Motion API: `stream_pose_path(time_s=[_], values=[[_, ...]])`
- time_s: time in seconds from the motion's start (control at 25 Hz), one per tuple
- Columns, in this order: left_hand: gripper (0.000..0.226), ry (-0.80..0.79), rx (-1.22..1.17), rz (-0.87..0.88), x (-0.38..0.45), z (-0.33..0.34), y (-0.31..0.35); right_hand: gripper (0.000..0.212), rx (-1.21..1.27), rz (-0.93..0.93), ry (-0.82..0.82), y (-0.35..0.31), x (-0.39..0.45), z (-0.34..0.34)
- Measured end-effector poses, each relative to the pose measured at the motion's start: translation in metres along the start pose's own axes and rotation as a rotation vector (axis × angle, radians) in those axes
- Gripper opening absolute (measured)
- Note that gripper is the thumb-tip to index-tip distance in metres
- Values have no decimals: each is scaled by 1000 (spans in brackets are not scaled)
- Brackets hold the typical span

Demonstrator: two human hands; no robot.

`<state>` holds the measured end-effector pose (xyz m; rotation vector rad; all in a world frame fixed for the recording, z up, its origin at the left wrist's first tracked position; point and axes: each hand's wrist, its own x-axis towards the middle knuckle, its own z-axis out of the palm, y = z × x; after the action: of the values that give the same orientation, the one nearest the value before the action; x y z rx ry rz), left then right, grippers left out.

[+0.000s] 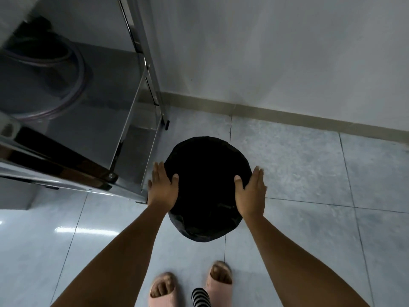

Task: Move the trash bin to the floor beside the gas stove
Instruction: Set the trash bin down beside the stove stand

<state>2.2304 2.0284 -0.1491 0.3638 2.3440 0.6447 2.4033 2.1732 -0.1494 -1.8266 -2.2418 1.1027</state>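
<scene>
Pink slippers [163,292] stand on the tiled floor [309,173]. Both the left hand [162,188] and right hand [251,194] clasp opposite sides of the bin [205,173] rim: thumbs inside, fingers [158,171] together down the outside. Black-lined bin is just right of the steel stand [124,149] leg, near the wall [287,63]; resting or lifted, cannot tell.

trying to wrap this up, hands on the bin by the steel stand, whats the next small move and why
Probably set the trash bin straight down and let go: left hand and right hand grip its rim, and it is already beside the steel stand.
</scene>
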Motion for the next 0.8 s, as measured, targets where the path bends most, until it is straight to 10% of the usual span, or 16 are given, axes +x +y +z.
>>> stream_pose_path(time_s=[0.8], values=[[71,296,117,268,10,44,-26,73,-62,-221,225,26,-3,52]])
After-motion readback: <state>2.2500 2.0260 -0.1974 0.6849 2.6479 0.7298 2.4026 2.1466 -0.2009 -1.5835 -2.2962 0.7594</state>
